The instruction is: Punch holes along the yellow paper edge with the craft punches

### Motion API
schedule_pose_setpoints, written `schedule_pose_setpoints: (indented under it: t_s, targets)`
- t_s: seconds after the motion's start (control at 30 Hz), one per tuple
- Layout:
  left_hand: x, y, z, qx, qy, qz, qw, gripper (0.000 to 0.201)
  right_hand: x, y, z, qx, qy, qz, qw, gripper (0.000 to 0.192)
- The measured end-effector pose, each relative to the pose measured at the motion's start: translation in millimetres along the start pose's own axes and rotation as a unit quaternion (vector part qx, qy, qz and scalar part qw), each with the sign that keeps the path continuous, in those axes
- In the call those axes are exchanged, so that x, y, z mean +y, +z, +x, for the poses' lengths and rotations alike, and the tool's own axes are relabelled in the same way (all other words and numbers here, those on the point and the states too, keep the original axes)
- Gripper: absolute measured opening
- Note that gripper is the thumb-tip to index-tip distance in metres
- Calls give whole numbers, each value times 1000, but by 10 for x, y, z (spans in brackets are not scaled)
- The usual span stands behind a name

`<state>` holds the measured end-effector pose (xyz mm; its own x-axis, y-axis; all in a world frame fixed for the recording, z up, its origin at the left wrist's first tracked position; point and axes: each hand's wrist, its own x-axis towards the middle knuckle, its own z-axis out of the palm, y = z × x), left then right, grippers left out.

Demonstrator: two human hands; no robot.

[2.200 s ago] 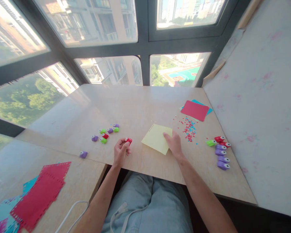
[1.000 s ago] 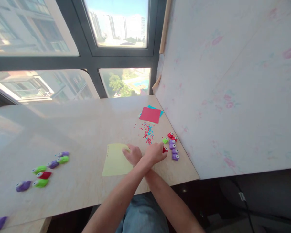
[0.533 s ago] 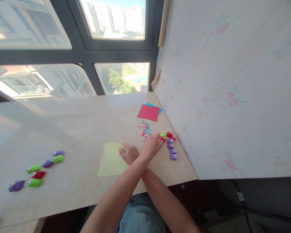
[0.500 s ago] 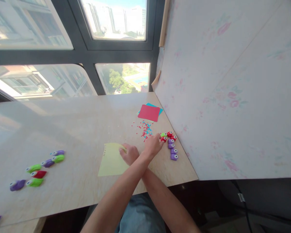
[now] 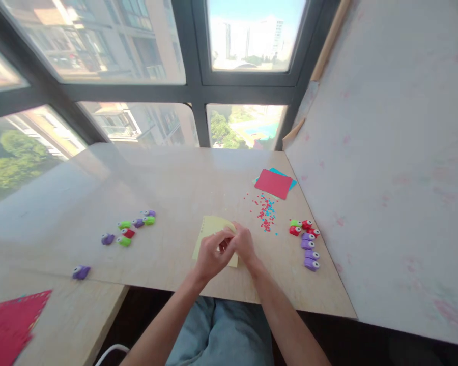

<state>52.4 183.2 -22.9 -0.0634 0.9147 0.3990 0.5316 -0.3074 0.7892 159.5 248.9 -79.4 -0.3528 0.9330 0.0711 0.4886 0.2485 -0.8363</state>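
Head cam: R hand point(image 5: 245, 245) is pinching yellow hole-punched paper point(image 5: 207, 231) by its edge; L hand point(image 5: 212, 256) is bunching fingers narrow alongside, contents unclear. Prob. best bracing sheet flat w/ R.

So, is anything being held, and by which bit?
The right hand holds the yellow paper by its right side. The left hand is over the paper; I can't tell whether it grips anything.

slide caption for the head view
Left hand beside right hand at a yellow sheet, red and blue confetti nearby.
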Motion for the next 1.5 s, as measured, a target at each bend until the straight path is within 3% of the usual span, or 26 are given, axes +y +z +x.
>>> schedule_pose_setpoints:
  t_s: [0.03,0.13,0.33,0.43,0.53,0.63,0.77,1.0,1.3,1.5]
  targets:
    - [-78,-155,-69,32,-18,11,999,16,1,9,13,35,8,-2,999,27]
    - [-343,-586,-273,131,-89,59,986,14,8,27,45,50,10,-6,999,32]
    - [-876,-1335,-681,301,-190,211,910,14,25,12,28,56,14,2,998,38]
    - [-1038,-1621,-813,335,-249,276,866,25,28,8,9,73,13,1,997,40]
    - [-1118,-1792,-833,317,-323,320,833,43,43,14,-4,83,18,1,996,44]
    - [-1149,-1861,-764,276,-376,359,809,52,66,22,-12,90,31,3,995,48]
    - [-1180,-1900,-664,246,-395,381,799,47,80,27,-17,100,37,8,994,51]
    - [-1263,-1974,-666,235,-388,370,811,31,51,25,-19,108,38,1,993,51]
    - [-1240,-2012,-695,215,-401,344,821,31,24,22,-25,111,50,-5,993,50]
    - [-1139,-1936,-750,175,-381,360,833,35,50,35,-23,110,60,3,992,51]
